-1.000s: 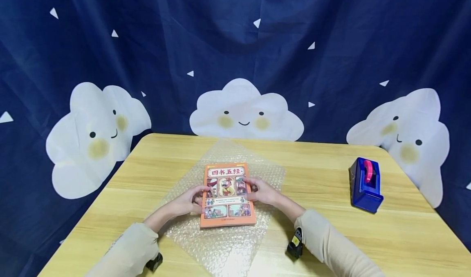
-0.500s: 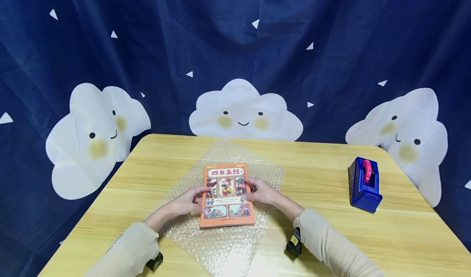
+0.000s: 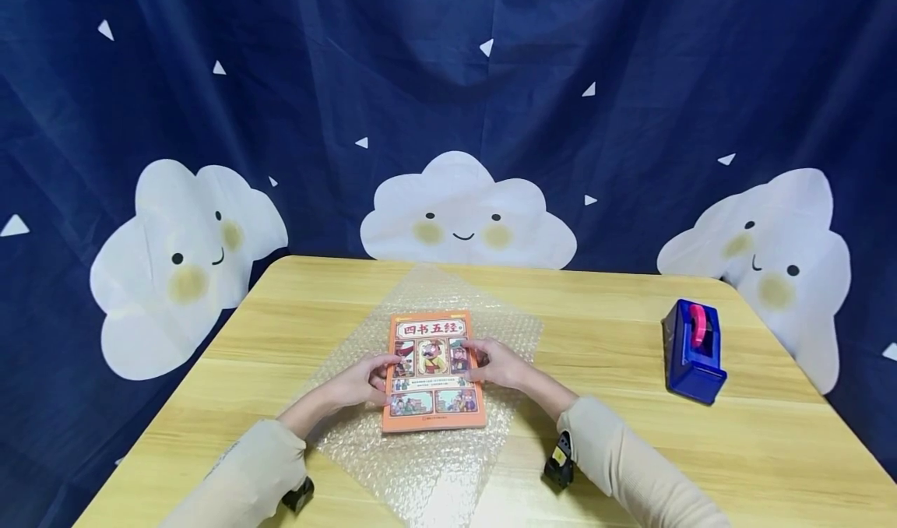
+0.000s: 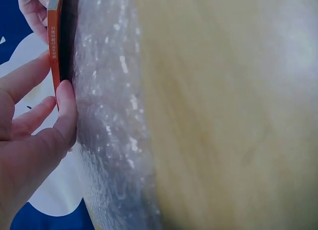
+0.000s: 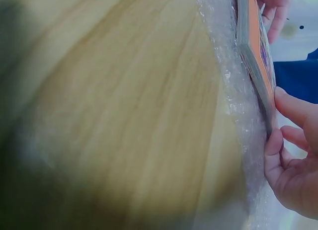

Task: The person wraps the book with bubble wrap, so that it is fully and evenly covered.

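Note:
An orange book point(image 3: 433, 396) with cartoon panels and red characters on its cover lies face up over a sheet of clear bubble wrap point(image 3: 420, 469), which is turned cornerwise. My left hand point(image 3: 356, 381) grips the book's left edge, and my right hand point(image 3: 503, 364) grips the opposite edge. In the left wrist view the left hand point(image 4: 37, 135) has fingers on both faces of the book's spine point(image 4: 53, 51). The right wrist view has the right hand point(image 5: 298, 150) pinching the edge of the book point(image 5: 256, 66), whose page block shows. Fingers beneath the book are partly hidden.
A blue tape dispenser point(image 3: 694, 364) with a pink roll point(image 3: 698, 325) stands on the right side of the wooden table point(image 3: 596, 310). Behind the table hangs a dark blue curtain point(image 3: 420, 68) with smiling clouds. Black wrist devices point(image 3: 559, 462) hang under both sleeves.

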The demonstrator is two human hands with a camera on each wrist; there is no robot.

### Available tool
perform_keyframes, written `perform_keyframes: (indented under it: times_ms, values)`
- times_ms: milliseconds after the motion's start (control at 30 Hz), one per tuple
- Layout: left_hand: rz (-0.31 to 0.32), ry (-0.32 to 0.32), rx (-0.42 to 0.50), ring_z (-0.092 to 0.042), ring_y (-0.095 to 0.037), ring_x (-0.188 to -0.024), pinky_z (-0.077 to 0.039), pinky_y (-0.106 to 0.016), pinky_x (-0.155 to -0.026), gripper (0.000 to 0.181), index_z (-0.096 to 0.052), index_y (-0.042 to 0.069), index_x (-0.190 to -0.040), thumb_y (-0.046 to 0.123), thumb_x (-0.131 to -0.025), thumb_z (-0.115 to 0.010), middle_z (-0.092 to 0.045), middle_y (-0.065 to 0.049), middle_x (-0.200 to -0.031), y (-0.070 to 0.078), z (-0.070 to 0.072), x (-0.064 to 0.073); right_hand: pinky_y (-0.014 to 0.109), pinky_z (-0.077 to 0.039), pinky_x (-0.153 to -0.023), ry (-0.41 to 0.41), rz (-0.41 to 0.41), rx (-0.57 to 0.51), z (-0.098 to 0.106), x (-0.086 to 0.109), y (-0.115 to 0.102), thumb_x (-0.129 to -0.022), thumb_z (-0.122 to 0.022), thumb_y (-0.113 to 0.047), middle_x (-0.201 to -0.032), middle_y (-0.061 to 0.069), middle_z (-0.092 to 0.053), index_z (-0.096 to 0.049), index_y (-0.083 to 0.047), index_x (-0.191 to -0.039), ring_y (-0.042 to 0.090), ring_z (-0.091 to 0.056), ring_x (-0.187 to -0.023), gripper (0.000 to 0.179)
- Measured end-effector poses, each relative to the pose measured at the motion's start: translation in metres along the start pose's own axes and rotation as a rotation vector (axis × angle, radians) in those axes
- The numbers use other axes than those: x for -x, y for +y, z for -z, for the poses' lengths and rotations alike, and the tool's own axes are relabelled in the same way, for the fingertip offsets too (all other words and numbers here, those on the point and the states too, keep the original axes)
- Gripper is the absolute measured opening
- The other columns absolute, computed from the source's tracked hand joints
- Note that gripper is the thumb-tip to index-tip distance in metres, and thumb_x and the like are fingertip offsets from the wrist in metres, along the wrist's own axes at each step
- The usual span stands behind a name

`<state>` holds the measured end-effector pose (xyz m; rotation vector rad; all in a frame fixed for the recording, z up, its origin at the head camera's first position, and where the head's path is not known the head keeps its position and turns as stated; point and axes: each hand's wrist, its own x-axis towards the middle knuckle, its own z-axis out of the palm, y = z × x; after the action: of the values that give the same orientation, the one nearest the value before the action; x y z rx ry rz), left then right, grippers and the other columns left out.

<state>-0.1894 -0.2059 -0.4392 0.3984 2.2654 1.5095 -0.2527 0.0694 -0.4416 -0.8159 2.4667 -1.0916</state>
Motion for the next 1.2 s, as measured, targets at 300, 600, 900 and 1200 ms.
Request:
perform_keyframes:
  times_ms: [300,600,900,1200]
  values:
    - [0.033,-0.004,0.061,-0.037,-0.007,-0.064,-0.038,-0.013,-0.055,0.074,-0.028,-0.017,-0.133,-0.013,-0.064,-0.056,-0.034,-0.005,-0.086,0.000,0.000,0.001,0.020,-0.034,-0.053,-0.022,0.087,-0.061,0.001,0.003,0.005,-0.081,-0.068,-0.017,-0.073,0.003,-0.045,-0.042,0.006,-0.132,0.012,-0.039,-0.063,0.062]
    - [0.005,0.025,-0.006,-0.047,-0.012,-0.071,-0.044,-0.015,-0.059,0.072,-0.031,-0.018,-0.131,-0.013,-0.066,-0.063,-0.039,-0.008,-0.086,0.003,-0.004,0.003,0.018,-0.037,-0.055,-0.029,0.093,-0.171,0.003,0.008,0.009,-0.082,-0.067,-0.013,-0.079,0.004,-0.048,-0.040,0.008,-0.132,0.012,-0.041,-0.067,0.061]
    - [0.012,0.047,-0.061,-0.044,-0.015,-0.074,-0.041,-0.016,-0.060,0.070,-0.036,-0.017,-0.129,-0.010,-0.067,-0.067,-0.041,-0.010,-0.087,0.003,-0.006,0.002,0.017,-0.040,-0.057,-0.007,0.145,-0.209,0.001,0.016,0.011,-0.081,-0.066,-0.016,-0.084,0.006,-0.053,-0.042,0.009,-0.130,0.009,-0.043,-0.068,0.060]
    - [-0.040,0.021,-0.171,-0.037,-0.007,-0.058,-0.033,-0.015,-0.051,0.069,-0.037,-0.015,-0.130,-0.008,-0.068,-0.066,-0.034,-0.003,-0.077,0.002,-0.001,0.000,0.021,-0.045,-0.063,-0.046,0.208,-0.046,-0.009,0.042,0.004,-0.080,-0.068,-0.021,-0.085,0.003,-0.054,-0.045,0.006,-0.129,0.009,-0.048,-0.072,0.061]
